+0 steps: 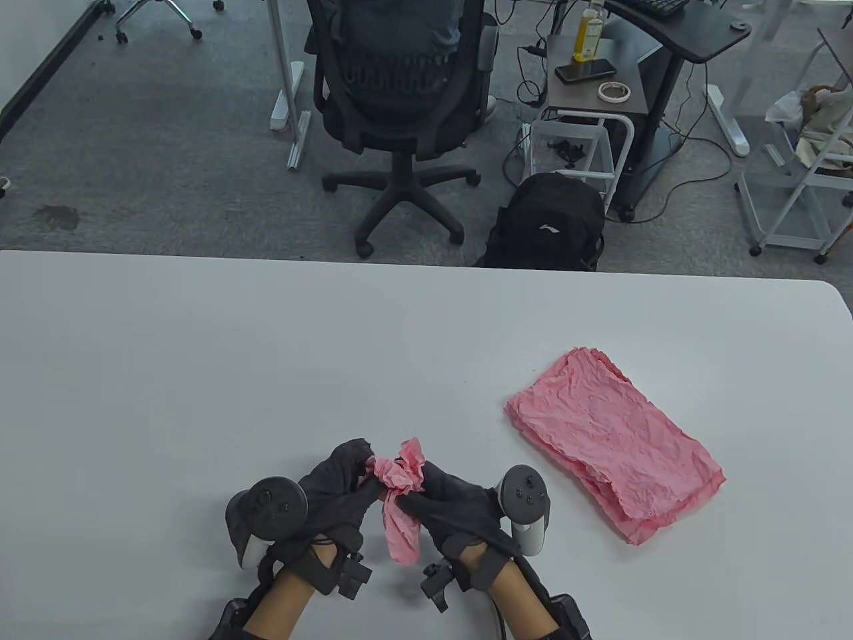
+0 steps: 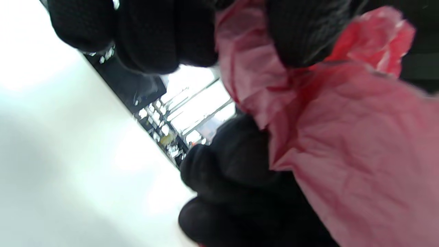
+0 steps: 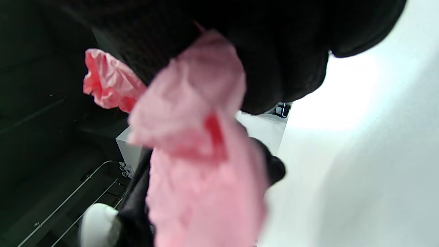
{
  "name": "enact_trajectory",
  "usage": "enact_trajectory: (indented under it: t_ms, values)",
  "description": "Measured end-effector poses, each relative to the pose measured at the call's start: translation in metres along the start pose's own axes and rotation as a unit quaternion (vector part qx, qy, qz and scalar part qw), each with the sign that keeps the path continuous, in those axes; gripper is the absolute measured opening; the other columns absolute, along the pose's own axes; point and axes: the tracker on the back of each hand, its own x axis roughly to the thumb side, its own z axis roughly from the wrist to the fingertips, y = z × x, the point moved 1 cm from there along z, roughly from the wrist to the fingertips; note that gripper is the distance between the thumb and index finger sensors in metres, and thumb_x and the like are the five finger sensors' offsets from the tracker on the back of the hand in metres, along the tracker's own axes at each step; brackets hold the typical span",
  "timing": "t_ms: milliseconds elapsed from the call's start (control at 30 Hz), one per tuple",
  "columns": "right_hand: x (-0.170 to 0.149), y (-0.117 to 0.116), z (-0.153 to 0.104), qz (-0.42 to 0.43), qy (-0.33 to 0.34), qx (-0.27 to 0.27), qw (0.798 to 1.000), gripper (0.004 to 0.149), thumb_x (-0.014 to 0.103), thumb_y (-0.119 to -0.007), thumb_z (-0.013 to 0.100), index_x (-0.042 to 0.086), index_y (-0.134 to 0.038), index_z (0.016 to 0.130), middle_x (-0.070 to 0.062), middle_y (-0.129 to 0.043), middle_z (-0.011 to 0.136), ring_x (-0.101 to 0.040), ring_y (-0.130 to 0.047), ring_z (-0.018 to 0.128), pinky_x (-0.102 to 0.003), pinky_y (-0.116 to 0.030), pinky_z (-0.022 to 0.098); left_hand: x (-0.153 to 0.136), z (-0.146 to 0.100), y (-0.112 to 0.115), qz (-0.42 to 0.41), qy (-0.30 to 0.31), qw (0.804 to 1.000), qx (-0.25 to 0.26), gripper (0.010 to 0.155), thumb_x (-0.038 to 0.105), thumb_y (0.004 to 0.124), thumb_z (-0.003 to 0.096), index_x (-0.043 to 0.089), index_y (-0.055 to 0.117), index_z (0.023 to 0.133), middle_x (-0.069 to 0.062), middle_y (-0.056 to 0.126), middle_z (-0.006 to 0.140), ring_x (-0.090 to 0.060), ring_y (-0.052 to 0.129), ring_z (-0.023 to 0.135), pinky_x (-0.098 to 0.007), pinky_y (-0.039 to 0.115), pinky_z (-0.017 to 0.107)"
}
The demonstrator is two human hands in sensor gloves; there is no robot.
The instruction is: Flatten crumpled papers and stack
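Wrist views are blurry close-ups; only the table view shows the stack [image 1: 613,443] near the right edge. Left hand [image 1: 333,490] and right hand [image 1: 453,510] both pinch the crumpled paper [image 1: 400,493].

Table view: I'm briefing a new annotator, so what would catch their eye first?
The crumpled pink paper near the table's front edge, gripped between the left hand and right hand. Then the stack of flattened pink sheets lying to the right, apart from both hands.
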Motion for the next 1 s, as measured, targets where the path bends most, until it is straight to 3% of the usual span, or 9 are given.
enact_trajectory:
  t_ms: [100,200,267,333,533,667,800,900,1000]
  values:
    - [0.006,-0.006,0.0,-0.077,0.012,-0.01,0.997,0.059,0.031,-0.087,0.047,0.0,-0.068,0.094,-0.018,-0.091,0.074,-0.048,-0.086,0.069,-0.064,-0.067,0.05,0.007,0.001,0.001,0.061,0.063,0.996,-0.005,0.058,0.046,0.078,0.0512,0.026,0.063,0.104,-0.011,0.069,0.097,-0.033,0.083,0.08,-0.056,0.069,0.064]
    - [0.007,-0.007,-0.001,-0.072,0.027,0.016,0.997,0.077,0.049,-0.083,0.048,0.005,-0.051,0.103,-0.019,-0.082,0.084,-0.05,-0.077,0.078,-0.063,-0.065,0.053,0.01,0.0,-0.004,0.059,0.059,0.996,0.01,0.054,0.042,0.08,0.05,0.024,0.071,0.1,-0.01,0.078,0.092,-0.032,0.09,0.073,-0.055,0.074,0.059]
    - [0.008,-0.003,-0.001,-0.055,0.025,0.001,0.998,0.078,0.053,-0.081,0.049,0.009,-0.049,0.105,-0.019,-0.079,0.088,-0.05,-0.075,0.08,-0.063,-0.064,0.054,0.008,0.002,-0.005,0.037,0.062,0.997,-0.01,0.053,0.041,0.08,0.0495,0.025,0.071,0.099,-0.008,0.079,0.09,-0.029,0.091,0.072,-0.054,0.074,0.06]
    - [0.005,0.002,0.0,-0.03,0.008,-0.024,0.999,0.065,0.046,-0.08,0.05,0.011,-0.062,0.101,-0.018,-0.08,0.087,-0.049,-0.077,0.078,-0.062,-0.066,0.053,0.007,0.005,-0.001,-0.027,0.093,0.994,-0.057,0.052,0.038,0.079,0.0504,0.027,0.069,0.101,-0.006,0.078,0.089,-0.029,0.088,0.071,-0.055,0.07,0.064]
    - [-0.005,0.013,0.001,0.07,-0.027,-0.047,0.996,0.051,0.031,-0.083,0.048,0.011,-0.073,0.094,-0.019,-0.091,0.076,-0.049,-0.086,0.069,-0.061,-0.07,0.048,-0.004,0.007,0.01,-0.149,0.047,0.982,-0.104,0.055,0.037,0.078,0.0515,0.025,0.065,0.103,-0.004,0.079,0.084,-0.025,0.088,0.067,-0.053,0.071,0.064]
    - [0.001,0.013,0.001,0.041,-0.011,-0.03,0.999,0.051,0.035,-0.083,0.049,0.009,-0.074,0.091,-0.015,-0.096,0.066,-0.041,-0.094,0.059,-0.057,-0.076,0.044,-0.014,0.005,0.005,-0.168,0.009,0.984,-0.066,0.05,0.038,0.079,0.0511,0.027,0.071,0.099,-0.002,0.083,0.08,-0.024,0.091,0.064,-0.051,0.074,0.062]
    - [-0.005,0.008,0.001,0.065,-0.03,-0.003,0.997,0.053,0.04,-0.083,0.05,0.003,-0.076,0.086,-0.009,-0.1,0.051,-0.037,-0.099,0.05,-0.055,-0.078,0.039,-0.018,0.007,0.003,-0.243,0.019,0.966,-0.087,0.047,0.04,0.079,0.054,0.033,0.07,0.099,-0.002,0.073,0.101,-0.029,0.082,0.091,-0.058,0.062,0.072]
    - [-0.005,0.013,0.0,0.06,-0.037,-0.035,0.997,0.052,0.04,-0.084,0.049,0.0,-0.079,0.082,-0.01,-0.101,0.047,-0.038,-0.099,0.048,-0.056,-0.078,0.037,-0.018,0.006,0.005,-0.251,-0.004,0.964,-0.083,0.047,0.038,0.078,0.0539,0.03,0.068,0.1,-0.003,0.082,0.096,-0.03,0.091,0.085,-0.059,0.066,0.07]
    - [0.0,0.017,0.0,0.006,-0.012,-0.053,0.998,0.048,0.038,-0.084,0.048,0.004,-0.082,0.082,-0.013,-0.099,0.056,-0.043,-0.094,0.058,-0.059,-0.074,0.043,-0.019,0.007,0.005,-0.196,0.002,0.978,-0.077,0.049,0.039,0.076,0.0537,0.029,0.066,0.1,-0.003,0.085,0.087,-0.026,0.095,0.072,-0.054,0.07,0.067]
